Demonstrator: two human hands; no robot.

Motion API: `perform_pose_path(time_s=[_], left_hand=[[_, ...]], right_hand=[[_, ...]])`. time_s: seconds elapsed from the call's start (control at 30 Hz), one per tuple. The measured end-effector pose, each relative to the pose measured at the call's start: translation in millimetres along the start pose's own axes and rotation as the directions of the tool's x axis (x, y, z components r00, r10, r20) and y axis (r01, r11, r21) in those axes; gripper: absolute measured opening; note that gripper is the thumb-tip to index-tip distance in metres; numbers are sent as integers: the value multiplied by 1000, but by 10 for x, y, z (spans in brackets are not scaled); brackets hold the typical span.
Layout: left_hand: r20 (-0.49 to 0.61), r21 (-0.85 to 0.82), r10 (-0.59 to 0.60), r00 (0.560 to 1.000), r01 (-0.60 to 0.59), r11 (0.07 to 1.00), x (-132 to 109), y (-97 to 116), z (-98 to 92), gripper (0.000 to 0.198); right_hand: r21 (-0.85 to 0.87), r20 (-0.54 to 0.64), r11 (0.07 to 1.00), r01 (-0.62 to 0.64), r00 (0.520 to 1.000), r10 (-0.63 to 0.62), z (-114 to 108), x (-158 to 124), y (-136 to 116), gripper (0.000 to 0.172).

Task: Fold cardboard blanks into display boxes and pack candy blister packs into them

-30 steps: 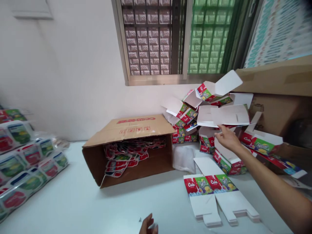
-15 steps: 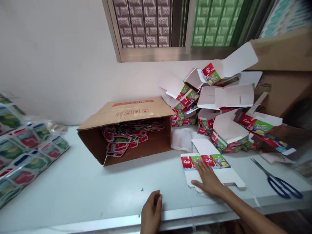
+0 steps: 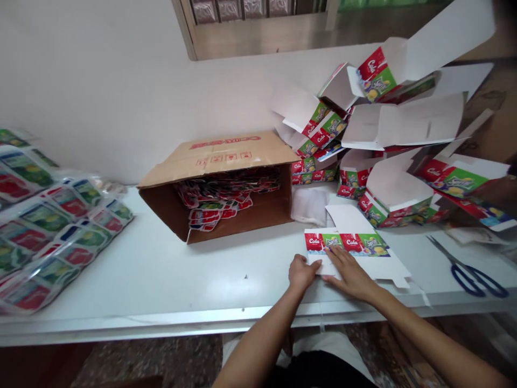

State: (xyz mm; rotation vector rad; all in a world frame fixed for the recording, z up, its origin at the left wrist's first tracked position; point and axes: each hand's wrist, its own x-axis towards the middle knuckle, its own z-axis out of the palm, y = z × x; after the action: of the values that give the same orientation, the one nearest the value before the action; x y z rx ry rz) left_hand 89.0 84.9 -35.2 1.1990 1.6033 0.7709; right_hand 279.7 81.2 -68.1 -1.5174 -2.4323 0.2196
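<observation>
A flat, unfolded cardboard box (image 3: 365,245) with red cola and green lemon print lies near the table's front edge. My left hand (image 3: 302,272) is at its left edge, fingers curled and thumb over the white flap. My right hand (image 3: 350,272) lies spread on top of the sheet, fingertips at the printed band, holding nothing. The ends of my left fingers are hidden.
A brown carton (image 3: 220,148) on its side holds many small printed packets. Half-folded boxes (image 3: 398,188) are piled at the back right. Scissors (image 3: 468,269) lie at the right; clear bags of packets (image 3: 60,231) at the left. A small white bag (image 3: 310,206) rests beside the carton.
My left hand has moved up and right from the table's edge to the left edge of the flat box. My right hand stays on the sheet. The view has tilted down.
</observation>
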Motion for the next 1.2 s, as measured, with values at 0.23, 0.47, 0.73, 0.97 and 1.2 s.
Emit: perform_pose_path(time_s=[0.23, 0.47, 0.73, 0.97, 1.2], left_hand=[[65, 1, 169, 983, -169, 986, 24, 458, -71, 14], [192, -288, 531, 826, -470, 835, -291, 1084, -541, 51], [24, 129, 771, 636, -767, 629, -791, 698, -897, 63], [-181, 397, 821, 541, -724, 564, -886, 493, -1220, 54], [-257, 276, 558, 789, -494, 825, -1034, 673, -1563, 88]], right_hand=[[38, 38, 997, 70, 997, -72, -389, -162, -35, 89], [337, -109, 938, 83, 993, -49, -1251, 264, -616, 61], [698, -88, 716, 6, 993, 78, -1567, 482, -1271, 42], [585, -356, 806, 85, 921, 161, -1392, 702, -1801, 23], [544, -436, 737, 401, 886, -159, -1204, 616, -1997, 21]])
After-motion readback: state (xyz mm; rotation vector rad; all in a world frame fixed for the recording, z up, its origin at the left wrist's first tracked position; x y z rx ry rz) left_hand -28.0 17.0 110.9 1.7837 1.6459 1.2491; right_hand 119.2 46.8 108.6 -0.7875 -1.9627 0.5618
